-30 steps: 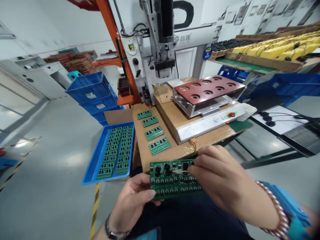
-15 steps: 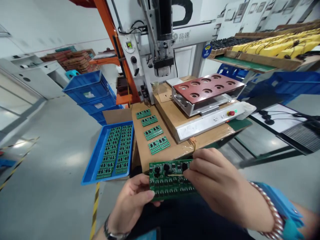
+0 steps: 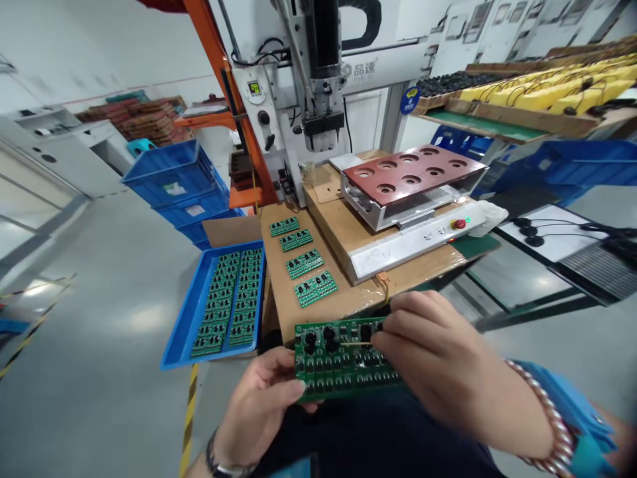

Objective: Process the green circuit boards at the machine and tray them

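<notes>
A green circuit board (image 3: 343, 365) with rows of black components is gripped at its left edge by my left hand (image 3: 269, 395), thumb on top and fingers beneath. My right hand (image 3: 438, 365) is over the board's right part, its fingers pinching a thin pale stick, like a toothpick (image 3: 355, 343). The stick points left, its tip at a black round component near the board's upper row. My right fingers hide the board's right end.
Several similar boards (image 3: 304, 263) lie on the brown worktable (image 3: 283, 312). A blue tray (image 3: 179, 338) at left holds rows of boards. Behind stands a machine with a reddish fixture plate (image 3: 413, 174) and red button (image 3: 458, 224). Blue crates (image 3: 169, 172) are stacked at left.
My right hand has shifted slightly to the right with the stick, whose tip now sits a little further right and higher. My left hand keeps its hold on the board.
</notes>
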`<control>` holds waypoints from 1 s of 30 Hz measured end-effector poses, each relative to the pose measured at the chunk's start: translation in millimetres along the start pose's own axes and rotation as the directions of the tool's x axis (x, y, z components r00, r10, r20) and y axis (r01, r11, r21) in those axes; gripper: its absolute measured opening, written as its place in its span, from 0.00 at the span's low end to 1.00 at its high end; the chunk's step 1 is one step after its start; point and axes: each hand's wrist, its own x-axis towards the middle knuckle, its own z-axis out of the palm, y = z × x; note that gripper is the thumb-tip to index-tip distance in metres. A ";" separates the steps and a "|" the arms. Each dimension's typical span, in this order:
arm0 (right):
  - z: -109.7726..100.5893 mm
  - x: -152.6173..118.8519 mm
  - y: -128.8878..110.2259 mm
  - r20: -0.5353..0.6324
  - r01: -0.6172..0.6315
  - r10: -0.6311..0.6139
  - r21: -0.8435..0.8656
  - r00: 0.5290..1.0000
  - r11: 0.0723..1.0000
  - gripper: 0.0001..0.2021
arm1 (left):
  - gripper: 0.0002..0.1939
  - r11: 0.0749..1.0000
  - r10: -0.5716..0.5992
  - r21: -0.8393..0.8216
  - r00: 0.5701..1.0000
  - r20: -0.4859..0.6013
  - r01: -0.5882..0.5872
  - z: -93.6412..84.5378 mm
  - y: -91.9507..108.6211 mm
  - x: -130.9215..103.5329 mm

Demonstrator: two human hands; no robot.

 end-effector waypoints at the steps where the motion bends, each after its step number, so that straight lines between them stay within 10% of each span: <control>1: -0.3 -0.2 0.2 0.001 -0.009 0.009 0.003 1.000 1.000 0.09 | 0.07 1.000 -0.004 -0.002 1.000 -0.003 0.004 0.4 0.0 -0.4; 30: 0.0 1.8 -3.1 0.016 0.009 -0.009 -0.017 1.000 1.000 0.09 | 0.09 1.000 0.001 0.020 1.000 -0.009 -0.001 1.2 0.3 -3.0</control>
